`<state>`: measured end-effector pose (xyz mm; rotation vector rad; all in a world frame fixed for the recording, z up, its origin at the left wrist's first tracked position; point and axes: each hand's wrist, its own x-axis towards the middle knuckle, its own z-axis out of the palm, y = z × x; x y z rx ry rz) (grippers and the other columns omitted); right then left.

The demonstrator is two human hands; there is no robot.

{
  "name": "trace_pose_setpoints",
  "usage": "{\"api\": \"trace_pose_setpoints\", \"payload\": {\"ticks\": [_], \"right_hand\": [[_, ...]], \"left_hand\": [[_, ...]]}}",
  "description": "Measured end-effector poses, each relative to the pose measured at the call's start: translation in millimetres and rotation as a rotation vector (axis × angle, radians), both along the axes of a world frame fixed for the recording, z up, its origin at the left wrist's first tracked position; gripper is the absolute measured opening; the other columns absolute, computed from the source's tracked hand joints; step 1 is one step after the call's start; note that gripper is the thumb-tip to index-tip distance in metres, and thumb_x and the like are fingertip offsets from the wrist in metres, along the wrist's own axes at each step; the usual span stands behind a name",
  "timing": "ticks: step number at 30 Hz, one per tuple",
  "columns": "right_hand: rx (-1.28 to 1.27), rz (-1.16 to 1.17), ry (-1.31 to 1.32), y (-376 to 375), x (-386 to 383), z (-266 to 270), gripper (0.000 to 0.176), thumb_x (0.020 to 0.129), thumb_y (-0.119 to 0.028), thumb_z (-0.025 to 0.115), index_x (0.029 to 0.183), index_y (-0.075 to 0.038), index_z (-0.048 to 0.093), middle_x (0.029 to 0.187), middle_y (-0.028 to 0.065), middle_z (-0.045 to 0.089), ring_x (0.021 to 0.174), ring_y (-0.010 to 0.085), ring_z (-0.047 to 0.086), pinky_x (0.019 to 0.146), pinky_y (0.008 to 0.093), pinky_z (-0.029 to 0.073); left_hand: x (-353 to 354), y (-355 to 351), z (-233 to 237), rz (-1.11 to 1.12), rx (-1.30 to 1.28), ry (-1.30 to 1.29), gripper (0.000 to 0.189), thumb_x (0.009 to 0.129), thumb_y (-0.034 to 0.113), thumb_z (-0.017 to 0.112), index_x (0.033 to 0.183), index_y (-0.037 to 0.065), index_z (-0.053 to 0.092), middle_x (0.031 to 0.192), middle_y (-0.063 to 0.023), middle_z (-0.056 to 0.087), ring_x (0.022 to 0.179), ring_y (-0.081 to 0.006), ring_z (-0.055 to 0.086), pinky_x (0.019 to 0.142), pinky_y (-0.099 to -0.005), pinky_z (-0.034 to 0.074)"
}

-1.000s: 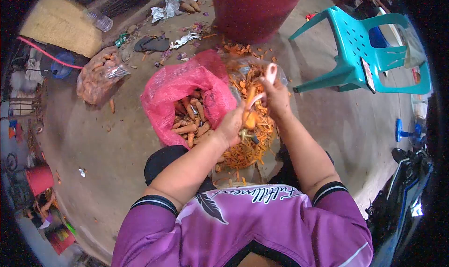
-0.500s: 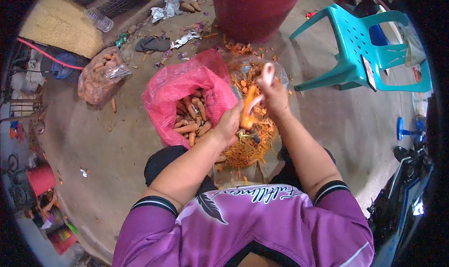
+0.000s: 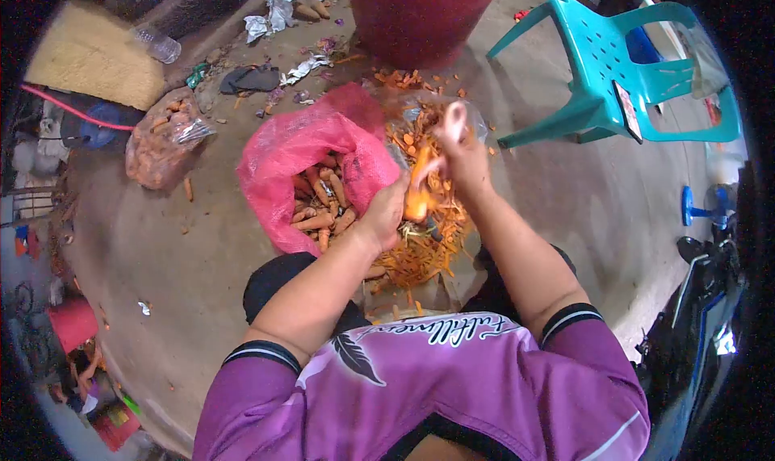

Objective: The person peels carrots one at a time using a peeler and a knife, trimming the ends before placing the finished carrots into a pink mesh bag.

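Gripping a bright, largely peeled carrot at centre, the left hand holds it over a peelings heap while the right hand, clenched on a pink-handled peeler at one o'clock, meets it; many unpeeled carrots fill the pink mesh sack at nine o'clock.

Concrete floor, pink carrot sack, peelings, teal chair

Light was diffuse and moderately bright; soft shadow lay under the chair. Heavy fisheye bending, black vignette at the corners. Right hand slightly motion-blurred; the periphery was soft.
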<state>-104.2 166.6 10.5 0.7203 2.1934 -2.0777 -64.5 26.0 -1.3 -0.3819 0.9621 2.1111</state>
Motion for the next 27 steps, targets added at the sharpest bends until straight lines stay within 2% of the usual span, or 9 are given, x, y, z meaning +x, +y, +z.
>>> {"api": "trace_pose_setpoints", "payload": {"ticks": [2,4,9,13,16,18,19,26,27], "right_hand": [[-0.178,-0.176,0.061,31.1,-17.1,-19.3,0.023,0.077,-0.024,0.058,0.082,-0.003,0.049,0.059,0.0011,0.047,0.042,0.0101,0.046,0.035,0.0219,0.035],[-0.101,-0.415,0.195,41.7,-28.0,-31.1,0.023,0.078,-0.025,0.057,0.082,-0.004,0.049,0.059,0.0012,0.047,0.044,0.0096,0.046,0.036,0.0216,0.035],[-0.289,-0.101,0.023,11.7,-0.5,4.1,0.023,0.078,-0.024,0.056,0.083,-0.003,0.048,0.060,0.0011,0.048,0.044,0.0099,0.045,0.037,0.0215,0.036],[-0.303,0.179,0.049,-9.3,14.2,-2.2,0.025,0.072,-0.024,0.064,0.080,-0.002,0.054,0.064,0.0021,0.054,0.049,0.0091,0.049,0.042,0.0228,0.039],[-0.107,-0.092,-0.037,15.4,-7.3,9.8,0.023,0.074,-0.020,0.060,0.085,-0.002,0.051,0.065,0.0044,0.052,0.048,0.0103,0.048,0.040,0.0221,0.038],[-0.136,-0.353,0.218,39.8,-21.4,-22.1,0.023,0.076,-0.022,0.058,0.084,-0.002,0.051,0.065,0.0045,0.052,0.049,0.0101,0.049,0.041,0.0218,0.038],[-0.115,-0.419,0.133,42.3,-22.6,-13.5,0.021,0.078,-0.023,0.057,0.083,-0.004,0.051,0.062,0.0023,0.050,0.045,0.0091,0.047,0.039,0.0204,0.036],[-0.292,0.150,0.026,-15.1,25.3,23.7,0.024,0.075,-0.024,0.059,0.079,-0.001,0.053,0.061,0.0035,0.052,0.044,0.0095,0.048,0.036,0.0228,0.036],[-0.232,0.116,0.015,-13.7,23.2,21.6,0.025,0.075,-0.024,0.059,0.081,-0.001,0.052,0.062,0.0034,0.052,0.043,0.0094,0.046,0.036,0.0222,0.035]], "left_hand": [[2.6,-3.7,-0.7,-0.139,0.051,-0.033,0.042,0.088,0.042,0.032,0.097,0.006,0.051,0.068,-0.0035,0.054,0.055,-0.0146,0.052,0.050,-0.0282,0.043],[3.8,-3.2,5.9,-0.181,-0.019,0.015,0.043,0.087,0.044,0.032,0.095,0.005,0.050,0.067,-0.0042,0.054,0.054,-0.0149,0.052,0.050,-0.0275,0.043],[-4.2,-4.6,3.7,0.061,-0.055,-0.008,0.042,0.088,0.041,0.033,0.096,0.004,0.050,0.073,-0.0058,0.056,0.058,-0.0133,0.054,0.051,-0.0252,0.044],[-2.3,3.0,23.6,0.072,-0.033,-0.058,0.040,0.089,0.040,0.031,0.097,0.005,0.049,0.071,-0.0067,0.055,0.059,-0.0134,0.052,0.055,-0.0257,0.044],[4.7,-4.2,2.1,-0.100,0.033,0.001,0.041,0.089,0.039,0.030,0.099,0.004,0.049,0.071,-0.0071,0.055,0.058,-0.0133,0.053,0.052,-0.0251,0.044],[7.6,-0.4,7.1,-0.164,0.053,-0.021,0.042,0.089,0.038,0.031,0.102,0.002,0.048,0.070,-0.0065,0.054,0.055,-0.0120,0.052,0.048,-0.0233,0.043],[8.0,2.0,11.9,-0.152,0.053,-0.004,0.043,0.089,0.038,0.030,0.103,0.001,0.047,0.070,-0.0071,0.054,0.055,-0.0127,0.052,0.048,-0.0237,0.043],[-2.6,5.6,26.7,0.181,-0.020,-0.162,0.035,0.087,0.036,0.037,0.102,0.007,0.049,0.080,-0.0057,0.057,0.064,-0.0147,0.056,0.056,-0.0257,0.047],[-0.2,-4.2,-7.5,0.056,0.108,-0.062,0.033,0.089,0.035,0.035,0.099,0.007,0.049,0.077,-0.0041,0.055,0.065,-0.0144,0.055,0.059,-0.0247,0.047]]}}
